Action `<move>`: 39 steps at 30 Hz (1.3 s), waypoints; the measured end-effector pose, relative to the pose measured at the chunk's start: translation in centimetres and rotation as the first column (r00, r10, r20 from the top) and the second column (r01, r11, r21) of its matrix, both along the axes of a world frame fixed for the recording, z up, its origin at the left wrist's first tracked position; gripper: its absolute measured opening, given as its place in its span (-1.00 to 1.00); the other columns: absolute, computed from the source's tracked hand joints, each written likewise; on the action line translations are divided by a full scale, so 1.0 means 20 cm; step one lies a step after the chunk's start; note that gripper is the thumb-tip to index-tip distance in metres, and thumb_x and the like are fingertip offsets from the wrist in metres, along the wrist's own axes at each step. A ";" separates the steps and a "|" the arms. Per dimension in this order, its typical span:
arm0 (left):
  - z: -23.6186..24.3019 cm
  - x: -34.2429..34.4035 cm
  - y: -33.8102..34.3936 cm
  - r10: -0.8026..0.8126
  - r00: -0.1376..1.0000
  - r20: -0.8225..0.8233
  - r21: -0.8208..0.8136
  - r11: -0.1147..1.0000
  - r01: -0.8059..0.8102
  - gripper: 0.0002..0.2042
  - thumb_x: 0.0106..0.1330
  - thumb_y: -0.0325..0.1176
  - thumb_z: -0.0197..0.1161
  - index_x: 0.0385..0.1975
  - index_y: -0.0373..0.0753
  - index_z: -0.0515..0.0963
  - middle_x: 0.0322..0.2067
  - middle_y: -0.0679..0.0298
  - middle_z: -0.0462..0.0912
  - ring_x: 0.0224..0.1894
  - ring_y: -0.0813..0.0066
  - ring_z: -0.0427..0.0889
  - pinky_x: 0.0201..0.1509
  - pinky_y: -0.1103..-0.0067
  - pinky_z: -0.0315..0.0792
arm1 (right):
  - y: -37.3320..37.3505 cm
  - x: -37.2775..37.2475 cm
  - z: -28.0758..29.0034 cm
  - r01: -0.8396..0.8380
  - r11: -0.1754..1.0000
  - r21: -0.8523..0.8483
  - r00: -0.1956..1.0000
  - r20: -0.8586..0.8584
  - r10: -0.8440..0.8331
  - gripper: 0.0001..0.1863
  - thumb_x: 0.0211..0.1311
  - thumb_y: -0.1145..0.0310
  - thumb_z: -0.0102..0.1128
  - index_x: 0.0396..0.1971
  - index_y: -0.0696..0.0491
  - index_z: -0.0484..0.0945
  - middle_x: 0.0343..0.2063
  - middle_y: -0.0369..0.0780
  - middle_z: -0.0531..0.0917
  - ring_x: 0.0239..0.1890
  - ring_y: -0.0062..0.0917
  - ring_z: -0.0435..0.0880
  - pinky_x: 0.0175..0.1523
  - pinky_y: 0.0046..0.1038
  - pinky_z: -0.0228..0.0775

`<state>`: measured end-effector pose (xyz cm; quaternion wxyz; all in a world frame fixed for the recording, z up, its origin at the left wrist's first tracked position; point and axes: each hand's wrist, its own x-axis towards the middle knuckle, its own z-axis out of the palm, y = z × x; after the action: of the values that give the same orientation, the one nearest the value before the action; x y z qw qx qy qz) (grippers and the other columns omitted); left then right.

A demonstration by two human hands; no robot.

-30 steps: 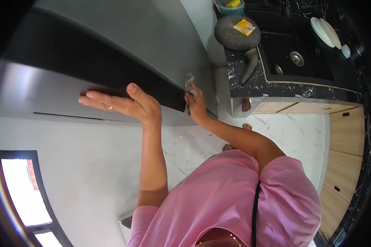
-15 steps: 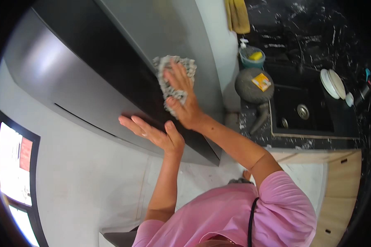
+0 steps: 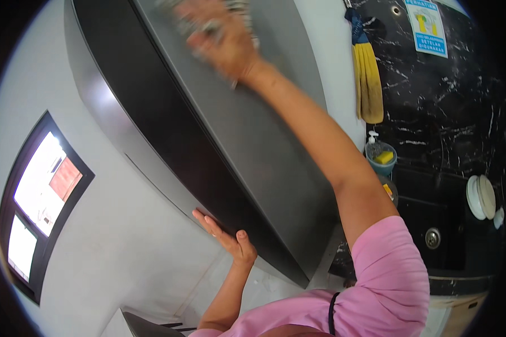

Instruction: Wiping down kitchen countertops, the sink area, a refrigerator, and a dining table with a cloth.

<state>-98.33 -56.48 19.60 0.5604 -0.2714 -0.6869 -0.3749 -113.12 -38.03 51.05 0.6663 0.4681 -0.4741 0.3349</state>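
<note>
A tall grey refrigerator (image 3: pixel 253 112) with a black door edge (image 3: pixel 163 118) fills the middle of the view. My right hand (image 3: pixel 227 48) is high on its grey side, pressing a crumpled patterned cloth (image 3: pixel 242 12) to the surface; motion blurs the hand and cloth. Lower down, my left hand (image 3: pixel 230 241) rests against the door edge near the refrigerator's front, its fingers stretched out and nothing in them.
To the right is a black sink (image 3: pixel 410 219) with white plates (image 3: pixel 480 196) beside it. A tub (image 3: pixel 381 160) holds a yellow sponge and a pump bottle. A yellow towel (image 3: pixel 368 84) hangs on the wall. A window (image 3: pixel 45 191) is at the left.
My right hand has moved the cloth upward along the refrigerator's side. My left hand stays on the door edge, now lower in view. The view has shifted upward.
</note>
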 end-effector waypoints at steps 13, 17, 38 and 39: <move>0.02 0.05 0.03 0.071 0.993 0.100 -0.023 0.997 -0.069 -0.23 0.47 -0.09 -0.03 0.49 -0.27 -0.28 0.48 -0.17 -0.36 0.53 -0.10 -0.34 0.51 0.14 -0.36 | -0.32 0.18 0.20 0.077 0.988 -0.135 0.940 -0.319 -0.117 -0.46 0.09 -0.11 0.31 0.08 -0.27 0.55 0.19 -0.31 0.48 0.24 -0.20 0.41 0.29 0.13 0.12; -0.02 0.04 -0.01 0.123 0.985 0.122 -0.052 0.992 -0.117 -0.21 0.45 -0.10 0.00 0.49 -0.26 -0.29 0.48 -0.18 -0.36 0.53 -0.09 -0.34 0.51 0.14 -0.38 | -0.10 0.01 0.57 0.470 0.841 -0.267 0.883 0.147 -0.446 -0.35 0.25 -0.17 0.09 0.25 -0.12 0.40 0.23 -0.12 0.44 0.27 -0.13 0.39 0.31 -0.05 0.19; -0.16 -0.02 0.05 0.040 0.962 0.272 0.215 0.971 -0.101 -0.14 0.36 0.10 0.08 0.38 -0.40 -0.17 0.31 -0.06 0.06 0.30 0.16 0.18 0.37 0.28 0.07 | 0.97 -0.83 0.66 0.130 0.962 -0.240 0.465 0.872 0.155 -0.06 0.23 -0.36 -0.10 0.30 0.21 0.31 0.26 0.11 0.39 0.33 -0.04 0.33 0.39 -0.18 0.08; -0.17 -0.02 0.03 0.058 0.966 0.253 0.210 0.971 -0.113 -0.15 0.36 0.10 0.08 0.37 -0.40 -0.15 0.30 -0.06 0.06 0.29 0.17 0.19 0.37 0.28 0.08 | 0.97 -0.81 0.57 0.229 0.879 -0.417 0.356 0.877 0.323 -0.06 0.23 -0.37 -0.11 0.26 0.24 0.36 0.23 0.14 0.42 0.32 -0.03 0.35 0.37 -0.20 0.11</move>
<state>-98.79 -55.91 16.23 0.5140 -0.1284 -0.7155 -0.4554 -129.40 -18.66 62.40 0.3595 0.0301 -0.6549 0.6640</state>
